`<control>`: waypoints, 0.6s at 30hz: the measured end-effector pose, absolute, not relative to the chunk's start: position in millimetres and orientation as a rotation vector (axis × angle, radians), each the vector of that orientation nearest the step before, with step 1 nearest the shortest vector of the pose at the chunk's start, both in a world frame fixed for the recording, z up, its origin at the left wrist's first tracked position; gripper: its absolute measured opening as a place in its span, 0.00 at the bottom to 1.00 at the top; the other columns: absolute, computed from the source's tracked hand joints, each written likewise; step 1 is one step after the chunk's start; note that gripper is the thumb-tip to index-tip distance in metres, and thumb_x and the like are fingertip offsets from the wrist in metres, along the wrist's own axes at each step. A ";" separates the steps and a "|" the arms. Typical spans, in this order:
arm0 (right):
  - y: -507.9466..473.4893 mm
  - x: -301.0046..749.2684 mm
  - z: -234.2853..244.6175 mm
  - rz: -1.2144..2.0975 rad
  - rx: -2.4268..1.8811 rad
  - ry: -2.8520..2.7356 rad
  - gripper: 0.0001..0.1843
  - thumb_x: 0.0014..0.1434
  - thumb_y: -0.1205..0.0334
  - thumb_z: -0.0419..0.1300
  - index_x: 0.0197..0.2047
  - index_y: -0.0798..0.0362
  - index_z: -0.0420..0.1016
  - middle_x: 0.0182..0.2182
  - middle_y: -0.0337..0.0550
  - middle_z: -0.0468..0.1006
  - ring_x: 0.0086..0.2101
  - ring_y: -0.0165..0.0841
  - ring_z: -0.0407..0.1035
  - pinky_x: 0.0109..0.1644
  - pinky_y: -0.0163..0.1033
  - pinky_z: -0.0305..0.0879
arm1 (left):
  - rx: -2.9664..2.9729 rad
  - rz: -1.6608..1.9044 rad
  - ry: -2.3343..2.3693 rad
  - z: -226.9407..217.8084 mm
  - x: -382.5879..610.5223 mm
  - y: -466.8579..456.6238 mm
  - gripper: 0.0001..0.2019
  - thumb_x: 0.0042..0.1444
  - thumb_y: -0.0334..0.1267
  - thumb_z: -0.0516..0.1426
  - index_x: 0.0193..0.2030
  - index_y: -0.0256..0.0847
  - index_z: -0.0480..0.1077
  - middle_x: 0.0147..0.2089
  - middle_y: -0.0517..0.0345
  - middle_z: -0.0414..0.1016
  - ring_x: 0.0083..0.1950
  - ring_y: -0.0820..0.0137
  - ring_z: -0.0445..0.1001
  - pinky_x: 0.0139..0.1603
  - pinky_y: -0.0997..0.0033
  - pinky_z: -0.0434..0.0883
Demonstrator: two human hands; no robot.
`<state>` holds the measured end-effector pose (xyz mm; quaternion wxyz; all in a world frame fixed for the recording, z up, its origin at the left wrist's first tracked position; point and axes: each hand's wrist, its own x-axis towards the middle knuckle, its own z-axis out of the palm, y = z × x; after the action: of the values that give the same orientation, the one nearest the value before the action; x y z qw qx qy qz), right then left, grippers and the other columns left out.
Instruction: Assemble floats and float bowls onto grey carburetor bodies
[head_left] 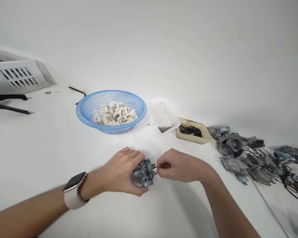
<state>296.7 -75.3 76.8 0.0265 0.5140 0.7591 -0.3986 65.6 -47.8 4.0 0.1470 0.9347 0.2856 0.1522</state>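
A grey metal carburetor body [144,172] is on its side, low over the white table. My left hand [125,172] is wrapped round its left end, thumb below and fingers over the top. At the carburetor's right side, my right hand [175,167] pinches a small brass jet [155,166] between thumb and fingertips. The jet's left end meets a port on the body; how deep it sits I cannot tell. The other fingers of my right hand are curled in.
Behind my hands stands a blue basket [111,129] of white ring-shaped floats. Right of it are a white tray [164,110] with small pins and a cream tray [195,140] of black O-rings. Carburetor parts [248,155] pile at right; pliers [10,102] and a white crate [20,74] lie left.
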 end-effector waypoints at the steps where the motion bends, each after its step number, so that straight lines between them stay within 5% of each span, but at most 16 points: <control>1: -75.2 296.6 76.8 -1.237 1.589 2.344 0.13 0.55 0.63 0.54 0.22 0.51 0.56 0.20 0.31 0.56 0.24 0.27 0.48 0.26 0.37 0.45 | 2.689 0.436 0.824 4.2 65.5 -48.0 0.24 0.42 0.54 0.67 0.38 0.43 0.64 0.33 0.63 0.72 0.32 0.65 0.70 0.38 0.61 0.63; 18: -78.8 295.1 82.3 -1.250 1.564 2.357 0.12 0.57 0.63 0.55 0.23 0.52 0.59 0.21 0.32 0.60 0.25 0.27 0.52 0.27 0.37 0.49 | 2.700 0.460 0.806 3.0 64.7 -48.3 0.24 0.42 0.54 0.66 0.38 0.43 0.63 0.32 0.63 0.71 0.31 0.65 0.70 0.37 0.62 0.62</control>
<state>295.1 -78.8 82.3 0.0245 0.5056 0.7619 -0.4040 64.7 -48.3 3.0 0.1426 0.9360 0.2793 0.1596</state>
